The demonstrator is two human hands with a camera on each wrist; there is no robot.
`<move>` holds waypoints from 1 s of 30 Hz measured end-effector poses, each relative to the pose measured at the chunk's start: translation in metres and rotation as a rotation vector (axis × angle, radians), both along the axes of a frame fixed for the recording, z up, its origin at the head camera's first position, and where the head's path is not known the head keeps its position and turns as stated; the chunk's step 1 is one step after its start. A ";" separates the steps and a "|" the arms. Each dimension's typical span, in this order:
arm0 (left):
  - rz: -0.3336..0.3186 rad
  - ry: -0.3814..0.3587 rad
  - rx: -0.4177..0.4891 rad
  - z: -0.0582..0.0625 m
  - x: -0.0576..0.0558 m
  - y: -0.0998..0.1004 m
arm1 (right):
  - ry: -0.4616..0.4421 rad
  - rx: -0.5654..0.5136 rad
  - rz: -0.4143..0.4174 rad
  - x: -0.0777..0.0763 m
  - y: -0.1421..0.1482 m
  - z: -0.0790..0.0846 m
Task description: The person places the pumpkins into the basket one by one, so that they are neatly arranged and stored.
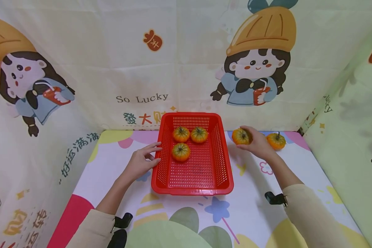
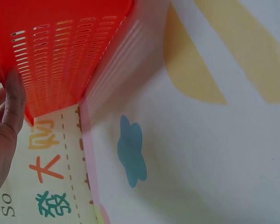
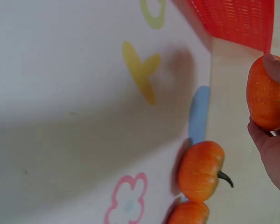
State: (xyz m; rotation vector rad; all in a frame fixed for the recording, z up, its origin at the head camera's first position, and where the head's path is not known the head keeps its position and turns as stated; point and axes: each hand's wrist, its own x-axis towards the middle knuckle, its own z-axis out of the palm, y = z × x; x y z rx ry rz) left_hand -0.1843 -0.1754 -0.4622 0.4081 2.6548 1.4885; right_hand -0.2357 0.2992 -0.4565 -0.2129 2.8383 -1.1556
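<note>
Inside one red basket [image 1: 192, 191], three pumpkins [image 1: 181, 152]! Left hand [image 1: 141, 159] touches it, relaxed; right hand [image 1: 258, 144] grips a fourth pumpkin [image 1: 239, 136]; two others [image 3: 199, 173] nearby.

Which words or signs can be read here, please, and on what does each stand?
"So Lucky": back cloth
"發大财": back cloth
"好运满满": left cloth
"ky", cut off: left cloth
"¥"-like sign: printed bags, back and right cloth
Too blurred: coloured characters low on the left cloth, small writing on the right cloth
No text: basket, pumpkins
</note>
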 end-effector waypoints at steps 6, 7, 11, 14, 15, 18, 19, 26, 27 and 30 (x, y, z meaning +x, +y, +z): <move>-0.001 -0.007 0.000 0.001 0.000 0.000 | 0.028 0.007 0.051 0.003 -0.005 0.020; -0.003 -0.007 -0.002 0.001 -0.001 0.000 | 0.033 0.007 0.059 0.003 -0.007 0.023; -0.003 -0.008 -0.006 0.002 -0.002 0.000 | 0.039 0.005 0.074 0.003 -0.017 0.032; -0.005 -0.010 -0.009 0.003 -0.002 -0.001 | 0.047 0.002 0.088 0.003 -0.026 0.039; -0.005 -0.011 -0.010 0.003 -0.003 -0.001 | 0.051 0.002 0.094 0.003 -0.029 0.040; -0.009 -0.013 -0.007 0.003 -0.004 -0.002 | 0.058 0.014 0.116 0.002 -0.039 0.045; -0.012 -0.013 -0.005 0.003 -0.004 -0.002 | 0.059 0.020 0.128 0.002 -0.042 0.046; -0.012 0.004 -0.010 0.002 -0.002 0.000 | 0.080 0.066 0.208 -0.002 -0.066 0.054; -0.010 0.004 -0.012 0.002 -0.002 0.000 | 0.079 0.066 0.216 -0.003 -0.069 0.055; -0.007 0.002 -0.014 0.001 0.000 0.001 | 0.071 0.076 0.250 -0.006 -0.080 0.055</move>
